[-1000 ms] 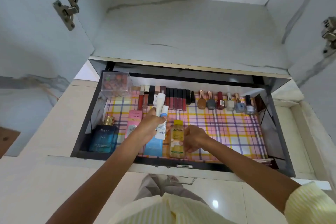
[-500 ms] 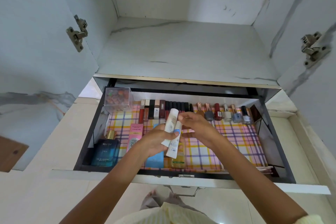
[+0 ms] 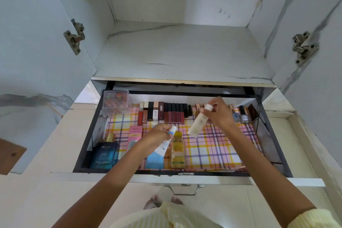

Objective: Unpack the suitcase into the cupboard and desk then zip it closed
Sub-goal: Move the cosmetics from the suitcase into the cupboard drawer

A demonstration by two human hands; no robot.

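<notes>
Open drawer (image 3: 87, 140), base covered by plaid liner (image 3: 212, 146).
- Back left corner: clear box (image 3: 116, 102) of small coloured items.
- Along back wall: row of lipsticks (image 3: 174, 113); further right, nail polish bottles (image 3: 244, 114).
- Front left: blue perfume bottle (image 3: 104, 152), pink carton (image 3: 134, 139) just beside it, then light-blue pack (image 3: 154, 159) and yellow bottle (image 3: 177, 150), side by side.

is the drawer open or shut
Open: the drawer is pulled out from under the shelf, its checked liner in plain view.
</notes>
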